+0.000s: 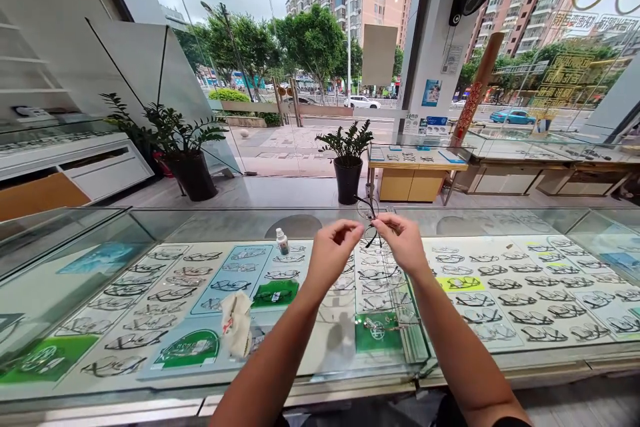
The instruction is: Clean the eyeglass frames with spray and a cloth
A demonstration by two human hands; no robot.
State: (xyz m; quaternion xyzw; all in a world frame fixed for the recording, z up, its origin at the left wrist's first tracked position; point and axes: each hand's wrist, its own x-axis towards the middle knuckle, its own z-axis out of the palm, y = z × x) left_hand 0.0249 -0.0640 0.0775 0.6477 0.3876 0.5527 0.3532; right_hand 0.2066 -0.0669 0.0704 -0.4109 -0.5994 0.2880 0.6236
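Note:
A pair of dark-rimmed eyeglasses [369, 210] is held up above the glass counter, turned on end with its temples sticking out. My right hand [403, 240] pinches the glasses near the middle of the frame between thumb and fingers. Close to their left side is my left hand [336, 247], thumb and forefinger pressed together. Whatever is in that pinch is too small to make out. A small white bottle [283, 241] stands upright on the counter, left of my left hand. Nearer to me on the left lies a crumpled whitish cloth [237, 323] with red marks.
Under the glass top [330, 363] lie rows of eyeglasses, some on green cards. Beyond the counter are a potted plant [349, 170], a larger potted plant [193, 163] and a wooden display table [417, 173]. A glass front faces the street.

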